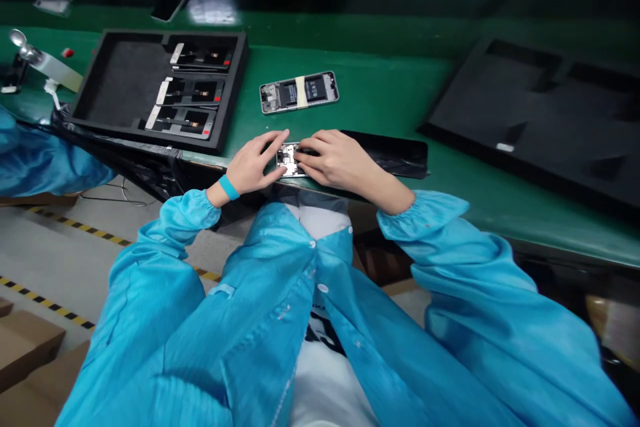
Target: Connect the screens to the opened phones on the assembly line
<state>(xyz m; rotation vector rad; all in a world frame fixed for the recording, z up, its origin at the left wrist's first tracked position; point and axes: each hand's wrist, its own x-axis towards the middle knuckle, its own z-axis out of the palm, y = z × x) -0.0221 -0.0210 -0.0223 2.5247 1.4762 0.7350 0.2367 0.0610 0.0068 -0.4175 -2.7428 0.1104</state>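
Observation:
An opened smartphone (287, 160) lies flat near the front edge of the green bench, its metal inner parts showing at the left end. My left hand (251, 164) grips that end, with the forefinger along the far edge and the thumb along the near edge. Over the phone's right part is my right hand (336, 159), fingers bent and pressed together on the inside. Whatever those fingertips may hold is hidden. A black sheet (395, 155) lies under and beyond my right wrist. Farther back lies a second opened phone (280, 97) with a pale band across its battery.
At the left, a black foam tray (233, 90) holds several phone screen parts (187, 92). A large dark foam piece (545, 120) lies at the right. Another phone (174, 1) rests at the back. A blue sleeve (45, 157) of another person shows at far left.

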